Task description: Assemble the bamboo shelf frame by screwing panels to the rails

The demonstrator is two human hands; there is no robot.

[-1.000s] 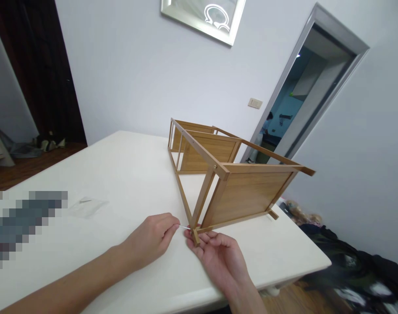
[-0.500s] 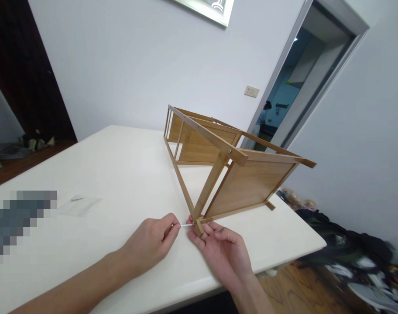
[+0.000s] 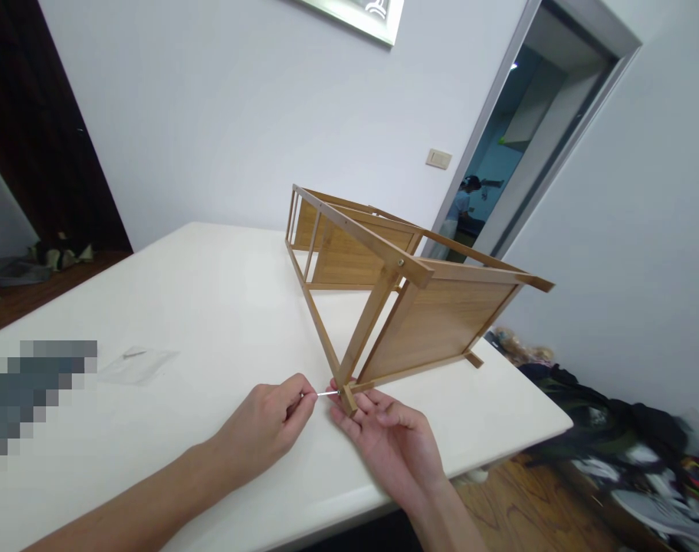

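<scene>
A wooden shelf rack (image 3: 372, 314) lies on its side on the white table (image 3: 228, 307), its near leg end pointing toward me. My left hand (image 3: 274, 418) is closed, pinching a thin silver hex key (image 3: 327, 393). The key's tip meets a bolt near the end of the lowest leg; its other end is hidden in my fingers. Palm up, my right hand (image 3: 392, 441) cradles that leg end, with the fingers passing beneath it and the thumb off the wood. On the upper near leg, a bolt head (image 3: 401, 262) shows.
Left on the table lies a clear plastic bag (image 3: 138, 366) with a small metal piece, beside a blurred-out object (image 3: 33, 395). The wall (image 3: 228, 115) stands behind. Clothes and other items (image 3: 602, 414) are piled on the floor at right. A person (image 3: 458, 207) is visible through the doorway.
The view has shifted slightly. Both hands and the rack keep nearly the same places, with the hex key still at the bolt and tilted a little differently.
</scene>
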